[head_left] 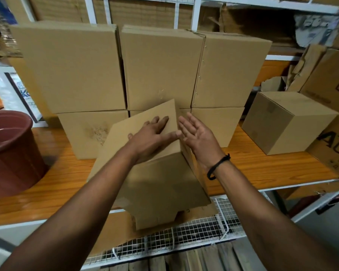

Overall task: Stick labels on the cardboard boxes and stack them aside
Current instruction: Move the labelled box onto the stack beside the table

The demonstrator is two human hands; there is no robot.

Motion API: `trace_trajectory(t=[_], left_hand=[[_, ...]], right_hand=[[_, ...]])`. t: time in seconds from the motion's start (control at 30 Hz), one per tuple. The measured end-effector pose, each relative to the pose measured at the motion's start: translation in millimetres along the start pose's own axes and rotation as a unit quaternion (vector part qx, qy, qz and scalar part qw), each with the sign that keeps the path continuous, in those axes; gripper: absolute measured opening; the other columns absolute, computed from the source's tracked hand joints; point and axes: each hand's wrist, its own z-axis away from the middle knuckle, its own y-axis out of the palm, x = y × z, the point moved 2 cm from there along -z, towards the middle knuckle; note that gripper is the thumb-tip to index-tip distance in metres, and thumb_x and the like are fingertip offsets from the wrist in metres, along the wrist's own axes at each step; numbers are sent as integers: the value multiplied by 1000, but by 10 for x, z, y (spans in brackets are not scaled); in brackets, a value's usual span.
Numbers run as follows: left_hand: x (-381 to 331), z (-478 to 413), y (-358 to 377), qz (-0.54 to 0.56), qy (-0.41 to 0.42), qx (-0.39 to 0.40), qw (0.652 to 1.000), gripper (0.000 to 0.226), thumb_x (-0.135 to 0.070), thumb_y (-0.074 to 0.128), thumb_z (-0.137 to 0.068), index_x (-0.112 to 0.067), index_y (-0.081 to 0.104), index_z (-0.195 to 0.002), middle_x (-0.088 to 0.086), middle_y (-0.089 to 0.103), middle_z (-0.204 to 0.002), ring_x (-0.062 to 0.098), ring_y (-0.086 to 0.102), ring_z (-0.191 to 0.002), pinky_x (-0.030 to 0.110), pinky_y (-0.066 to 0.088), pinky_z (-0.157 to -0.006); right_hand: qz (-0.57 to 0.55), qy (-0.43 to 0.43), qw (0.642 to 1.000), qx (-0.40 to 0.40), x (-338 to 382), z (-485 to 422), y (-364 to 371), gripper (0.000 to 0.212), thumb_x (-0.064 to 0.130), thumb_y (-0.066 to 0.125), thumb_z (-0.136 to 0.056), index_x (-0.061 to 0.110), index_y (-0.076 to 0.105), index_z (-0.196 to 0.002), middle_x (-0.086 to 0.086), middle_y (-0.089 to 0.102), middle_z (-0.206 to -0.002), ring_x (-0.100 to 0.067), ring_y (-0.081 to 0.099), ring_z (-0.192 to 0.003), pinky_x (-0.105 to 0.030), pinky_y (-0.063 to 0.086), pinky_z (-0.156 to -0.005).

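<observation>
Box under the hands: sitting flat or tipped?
Tipped: the box sits askew to the stacked boxes behind, lower end overhanging the shelf front.

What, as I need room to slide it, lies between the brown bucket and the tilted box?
Only bare wooden shelf lies between the brown bucket and the tilted box, as the head view shows.

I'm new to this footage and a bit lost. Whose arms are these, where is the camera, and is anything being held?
There is no machine: one camera worn on a person's head looks down at their bare arms. The left hand lies flat on a tilted cardboard box on a wooden shelf. The right hand is open beside it; nothing is gripped. Behind stand stacked boxes, with a brown bucket at the left. No label shows.
</observation>
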Motion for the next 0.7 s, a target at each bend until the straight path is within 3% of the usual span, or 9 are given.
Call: trace_trajectory(t=[0.13, 0.23, 0.4, 0.53, 0.63, 0.7], left_hand=[[64, -28, -123, 96, -29, 7, 995, 113, -81, 54, -50, -39, 28, -152, -5, 12, -165, 19, 16, -150, 55, 16, -118], [116, 4, -171, 125, -18, 15, 992, 113, -75, 57, -51, -37, 28, -153, -4, 12, -165, 18, 14, -150, 46, 15, -120], [319, 76, -289, 165, 8, 4, 986, 98, -66, 58, -62, -40, 30, -152, -8, 15, -164, 11, 15, -149, 37, 14, -118], [467, 123, -397, 228, 27, -6, 973, 93, -62, 62, -62, -39, 38, -149, -10, 22, -161, 3, 19, -146, 34, 13, -120], [571, 138, -451, 259, 40, 10, 965, 91, -60, 64, -65, -37, 39, -149, -12, 28, -160, 4, 23, -146, 42, 13, -123], [638, 165, -483, 299, 46, 18, 953, 92, -54, 64, -68, -32, 35, -152, -11, 31, -158, 8, 29, -145, 44, 17, -122]], right_hand=[[-35, 13, 999, -14, -62, -88, -13, 83, -20, 59, -81, 15, 27, -149, -10, 38, -150, -20, 40, -137, -42, 38, -110], [85, 31, 995, -51, -210, -100, -99, 83, 9, 77, -77, 18, 34, -147, -3, 37, -151, -14, 37, -138, -35, 36, -111], [271, 86, 955, -88, -634, -38, -407, 62, 44, 69, -83, 34, 46, -141, 4, 39, -150, -15, 32, -140, -33, 30, -110], [242, 200, 948, -43, -871, 91, -519, 67, 64, 63, -78, 50, 39, -140, 8, 32, -153, -18, 31, -140, -42, 31, -113], [162, 175, 970, -46, -971, 74, -463, 69, 65, 76, -64, 58, 48, -127, 5, 36, -152, -16, 34, -139, -43, 34, -113], [193, 129, 970, -73, -873, 59, -388, 66, 51, 75, -74, 42, 49, -135, 2, 39, -150, -16, 35, -138, -34, 33, -112]])
